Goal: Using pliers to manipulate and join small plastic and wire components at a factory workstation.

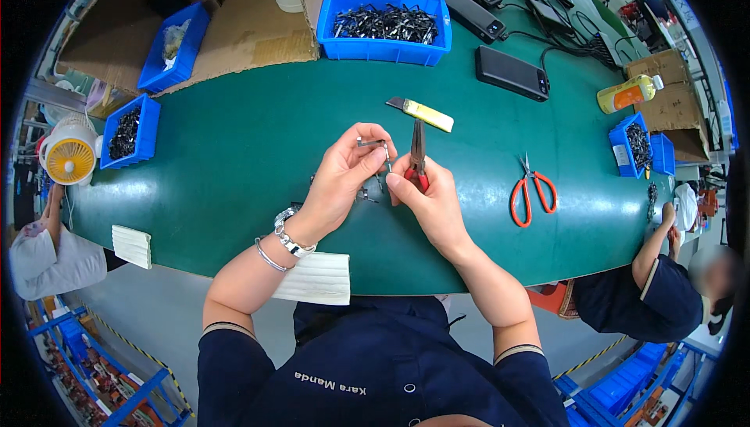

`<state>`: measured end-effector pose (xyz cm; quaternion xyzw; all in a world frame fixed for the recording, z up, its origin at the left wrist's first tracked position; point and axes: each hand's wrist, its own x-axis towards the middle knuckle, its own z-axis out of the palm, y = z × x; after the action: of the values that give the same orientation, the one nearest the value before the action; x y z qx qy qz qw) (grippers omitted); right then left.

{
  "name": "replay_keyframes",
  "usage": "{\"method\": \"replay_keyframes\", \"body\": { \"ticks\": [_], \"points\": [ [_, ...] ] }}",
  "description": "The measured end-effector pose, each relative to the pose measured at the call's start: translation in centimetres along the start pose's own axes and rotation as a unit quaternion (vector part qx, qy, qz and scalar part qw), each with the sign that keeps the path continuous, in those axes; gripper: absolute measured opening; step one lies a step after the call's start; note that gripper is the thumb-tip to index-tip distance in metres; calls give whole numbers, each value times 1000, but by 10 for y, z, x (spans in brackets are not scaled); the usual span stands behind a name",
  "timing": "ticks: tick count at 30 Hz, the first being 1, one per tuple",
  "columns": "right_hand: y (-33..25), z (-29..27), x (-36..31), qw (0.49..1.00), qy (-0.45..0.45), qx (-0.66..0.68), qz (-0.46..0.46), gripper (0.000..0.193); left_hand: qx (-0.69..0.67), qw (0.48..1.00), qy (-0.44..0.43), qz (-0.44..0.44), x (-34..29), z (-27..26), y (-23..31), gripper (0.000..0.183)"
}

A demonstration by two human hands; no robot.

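Observation:
Between the thumb and fingers of my left hand (pixel 337 181) is a thin, jointed metal piece (pixel 385 153), dark and silver; its exact kind is too small to tell. My right hand (pixel 436 207) is closed round red-handled long-nose pliers (pixel 419 139), their jaws pointing away from me. The right thumb and forefinger also pinch near the lower end of the metal piece. A few similar small dark parts (pixel 367 195) lie on the green table (pixel 219 146), partly hidden by my left hand.
Orange-handled snips (pixel 533 192) lie to the right, a yellow utility knife (pixel 426 114) ahead. Beyond stand a blue bin (pixel 383 52) of small metal parts and a black power bank (pixel 512 73). A white folded pad (pixel 324 278) sits at the near edge. Co-workers are at both sides.

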<state>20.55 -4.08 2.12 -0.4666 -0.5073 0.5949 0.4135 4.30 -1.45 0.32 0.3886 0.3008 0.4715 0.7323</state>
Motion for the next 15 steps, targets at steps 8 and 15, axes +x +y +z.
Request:
{"method": "replay_keyframes", "body": {
  "ticks": [8,15],
  "points": [
    [3,-1,2,987,-36,147,45,11,33,999,-3,8,-1,5,5,27],
    [9,-2,3,997,-41,63,11,32,73,993,64,66,1,4,9,24]
  ]
}}
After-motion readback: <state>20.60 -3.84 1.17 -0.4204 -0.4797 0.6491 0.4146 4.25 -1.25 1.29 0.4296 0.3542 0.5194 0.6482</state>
